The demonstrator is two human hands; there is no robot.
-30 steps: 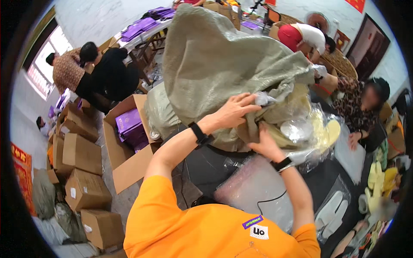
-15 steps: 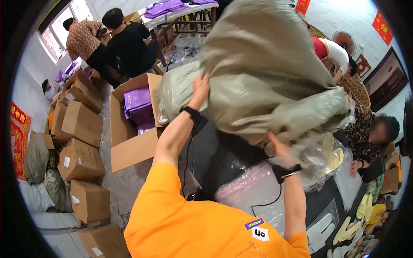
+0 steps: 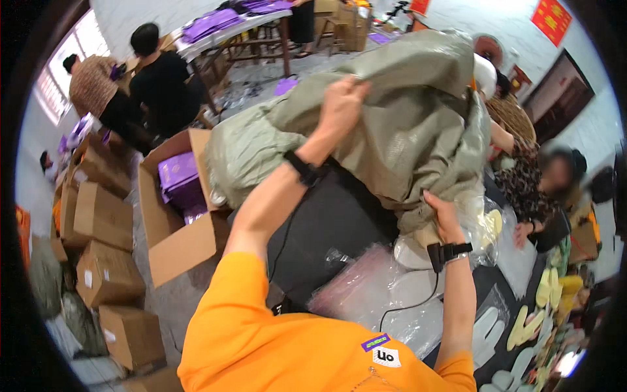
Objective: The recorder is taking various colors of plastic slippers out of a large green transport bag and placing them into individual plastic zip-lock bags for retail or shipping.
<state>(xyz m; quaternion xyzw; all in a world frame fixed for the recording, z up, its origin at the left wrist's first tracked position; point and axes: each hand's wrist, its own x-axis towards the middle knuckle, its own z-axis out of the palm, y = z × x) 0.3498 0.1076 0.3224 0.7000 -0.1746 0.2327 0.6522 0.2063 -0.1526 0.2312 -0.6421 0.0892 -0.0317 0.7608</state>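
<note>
A large grey-green woven plastic sack hangs crumpled over the far side of the black tabletop. My left hand is closed on the upper part of the sack, its fingers bunched in the fabric. Lower down, my right hand grips the sack's gathered lower edge. Below that hand lies a pale sole-shaped piece, partly covered by the sack. Clear plastic bags and pinkish plastic film are spread nearer to me. What the sack contains is hidden.
An open carton with purple packages stands at the left, beside stacked cardboard boxes. A co-worker in a patterned top reaches to the sack from the right. Yellow and white slipper parts lie front right.
The sack has come down from its raised, billowing position and now sags in folds. My left hand has shifted rightward and up along it. My right hand stays at its lower edge.
</note>
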